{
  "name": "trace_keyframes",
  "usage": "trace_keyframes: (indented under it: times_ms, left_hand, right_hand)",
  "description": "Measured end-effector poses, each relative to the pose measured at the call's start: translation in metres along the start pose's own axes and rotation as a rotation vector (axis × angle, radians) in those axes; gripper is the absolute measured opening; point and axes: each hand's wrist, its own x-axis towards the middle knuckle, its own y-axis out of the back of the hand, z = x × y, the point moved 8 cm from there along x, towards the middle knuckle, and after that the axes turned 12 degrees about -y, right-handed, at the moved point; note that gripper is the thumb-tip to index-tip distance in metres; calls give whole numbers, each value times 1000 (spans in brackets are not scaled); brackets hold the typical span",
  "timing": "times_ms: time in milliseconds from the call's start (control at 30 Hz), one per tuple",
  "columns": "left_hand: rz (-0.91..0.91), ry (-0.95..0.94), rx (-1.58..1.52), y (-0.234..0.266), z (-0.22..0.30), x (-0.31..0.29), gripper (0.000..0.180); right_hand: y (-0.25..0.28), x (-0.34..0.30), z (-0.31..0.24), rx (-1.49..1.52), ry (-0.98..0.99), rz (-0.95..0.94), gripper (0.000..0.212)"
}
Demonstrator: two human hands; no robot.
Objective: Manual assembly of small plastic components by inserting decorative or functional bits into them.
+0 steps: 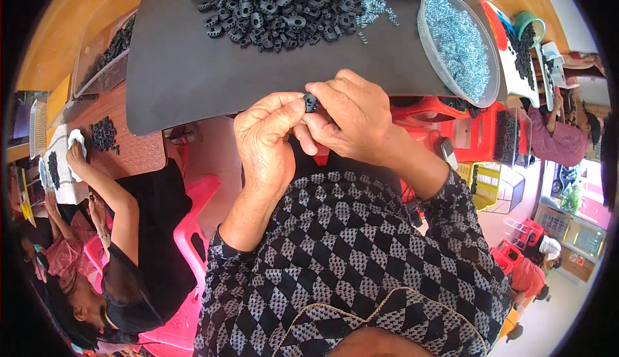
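Observation:
Between the fingertips of my left hand (269, 128) and my right hand (351, 115) is a small black plastic part (311, 103) with holes in its face. Both hands pinch it in front of my chest, just off the table's near edge. Farther off on the dark table mat (193, 73) lies a heap of similar black plastic parts (280, 9). A small scatter of metal springs (374, 10) touches the heap's right side. To the right, a round clear tub (428, 48) holds many more small coil springs (458, 44).
Clear bins of black parts stand at the left (97, 77) and back. A co-worker (129, 228) sits at the left on a pink chair (187, 234), by a brown table (138, 144). Red chairs (464, 138) and a yellow crate (485, 186) are at my right. More people sit far right.

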Motion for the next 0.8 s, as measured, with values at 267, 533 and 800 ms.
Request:
trace_keyframes:
  times_ms: [267,533,800]
  left_hand:
    - [-32,1,77,-6,-1,1,16]
    - [-110,-199,482,-18,13,5,19]
    - [-290,-1020,1293,-60,53,9,28]
  right_hand:
    - [8,-4,0,-24,33,61,43]
    - [58,14,33,-204,-150,88,39]
    - [156,91,110,-276,-688,246,22]
